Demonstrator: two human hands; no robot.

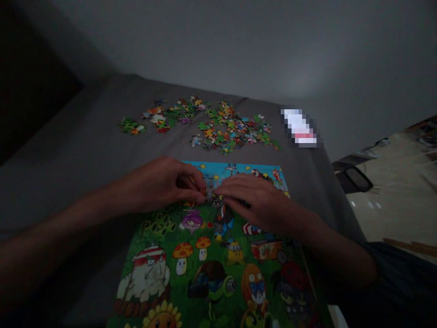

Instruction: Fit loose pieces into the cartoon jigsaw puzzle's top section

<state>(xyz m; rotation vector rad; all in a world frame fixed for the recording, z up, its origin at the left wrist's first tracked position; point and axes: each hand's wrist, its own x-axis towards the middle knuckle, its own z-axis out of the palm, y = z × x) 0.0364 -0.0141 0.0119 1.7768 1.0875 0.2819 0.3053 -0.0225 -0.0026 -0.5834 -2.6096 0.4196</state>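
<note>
A largely assembled jigsaw puzzle (218, 255) lies before me, with cartoon plants and figures on green below a blue strip with stars. Over its upper part, my left hand (174, 182) comes in from the left, thumb and fingertips brought together low against the picture. Whatever is between them is hidden by the fingers. My right hand (251, 196) lies palm down from the right, its fingers stretched out and their tips on the puzzle close to the left fingertips. A greyish part of the picture shows between the two hands.
Loose puzzle pieces (221, 132) are heaped on the grey cloth (102, 136) beyond the puzzle, with a smaller cluster (131, 126) at left. A phone with a lit, pixelated screen (300, 127) lies at back right. Behind is a pale wall (218, 45); a shiny floor (396, 196) shows right.
</note>
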